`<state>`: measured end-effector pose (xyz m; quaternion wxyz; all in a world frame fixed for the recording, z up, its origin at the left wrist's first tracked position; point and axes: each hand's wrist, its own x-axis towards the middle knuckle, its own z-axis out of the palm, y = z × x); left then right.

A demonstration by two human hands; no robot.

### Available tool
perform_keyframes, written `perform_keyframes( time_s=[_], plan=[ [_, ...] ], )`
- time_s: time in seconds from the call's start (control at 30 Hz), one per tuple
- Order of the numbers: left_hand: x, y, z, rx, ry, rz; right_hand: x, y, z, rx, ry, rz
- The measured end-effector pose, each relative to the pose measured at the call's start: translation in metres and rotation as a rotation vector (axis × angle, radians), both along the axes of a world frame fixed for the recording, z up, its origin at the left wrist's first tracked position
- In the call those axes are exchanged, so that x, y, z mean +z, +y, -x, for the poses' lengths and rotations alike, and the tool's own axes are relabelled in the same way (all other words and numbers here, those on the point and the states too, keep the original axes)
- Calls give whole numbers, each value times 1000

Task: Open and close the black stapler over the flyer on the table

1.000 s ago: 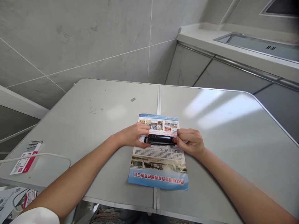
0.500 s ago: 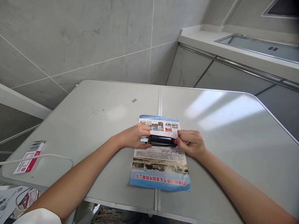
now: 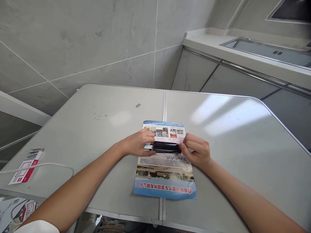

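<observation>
A black stapler (image 3: pixel 166 147) lies sideways across a printed leaflet (image 3: pixel 165 191) with blue ends, which rests on the table. My left hand (image 3: pixel 141 143) is wrapped around the stapler's silver left end, thumb on the near side and fingers on the far side. At the other end, where a bit of red shows, my right hand (image 3: pixel 196 149) pinches with thumb and curled fingers. What exactly lies between those right fingertips is partly hidden.
A strip of staples (image 3: pixel 138 105) and several loose staples (image 3: pixel 98 116) lie on the white table (image 3: pixel 225 155). At the left are a red-and-white packet (image 3: pixel 25 170) and a white cable (image 3: pixel 52 164). Behind stands a counter with a sink (image 3: pixel 267 51).
The right hand's fingers have shifted slightly at the stapler's red end. The left hand and stapler keep their place on the leaflet; the whole view has moved a little.
</observation>
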<state>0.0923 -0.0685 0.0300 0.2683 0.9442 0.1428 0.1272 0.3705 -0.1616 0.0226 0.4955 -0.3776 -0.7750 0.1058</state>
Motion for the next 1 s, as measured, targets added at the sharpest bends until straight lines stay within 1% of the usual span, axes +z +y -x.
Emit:
perform_keyframes(
  time_s=[0.07, 0.1, 0.13, 0.23, 0.3, 0.4, 0.5, 0.53, 0.6, 0.67, 0.73, 0.8, 0.87, 0.93, 1.0],
  plan=[
    [1, -1, 0, -6, 3, -36, 2, -5, 6, -72, 6, -14],
    [1, -1, 0, -7, 4, -60, 3, -7, 10, -81, -8, -3],
    [2, -1, 0, -6, 1, -91, 3, -8, 13, -72, -37, 15],
    [1, -2, -1, -9, -35, -198, 3, -11, 18, 25, -198, 97],
    [-1, -1, -2, -8, -76, -241, 1, -11, 20, 46, -293, 125],
    [-2, -1, -1, 0, -133, -230, -2, -13, 20, 27, -336, 90],
    [0, -1, 0, 28, -174, -154, -3, -15, 19, 45, -334, -15],
    [0, -2, 1, 53, -190, -96, -2, -15, 18, 47, -326, -60],
    [1, -3, 0, 138, -249, 87, 0, -17, 17, 21, -298, -153],
    [1, -4, -3, 239, -364, 347, 2, -18, 15, -31, -280, -260],
    [0, -4, -5, 299, -471, 650, 4, -19, 13, -106, -303, -373],
    [0, -2, -6, 300, -482, 947, 6, -21, 12, -176, -372, -480],
    [2, 0, -4, 275, -389, 1185, 7, -24, 12, -219, -465, -554],
    [4, 2, 0, 238, -284, 1336, 6, -26, 14, -225, -548, -611],
    [4, 3, 4, 180, -212, 1429, 4, -28, 16, -220, -588, -649]
  ],
)
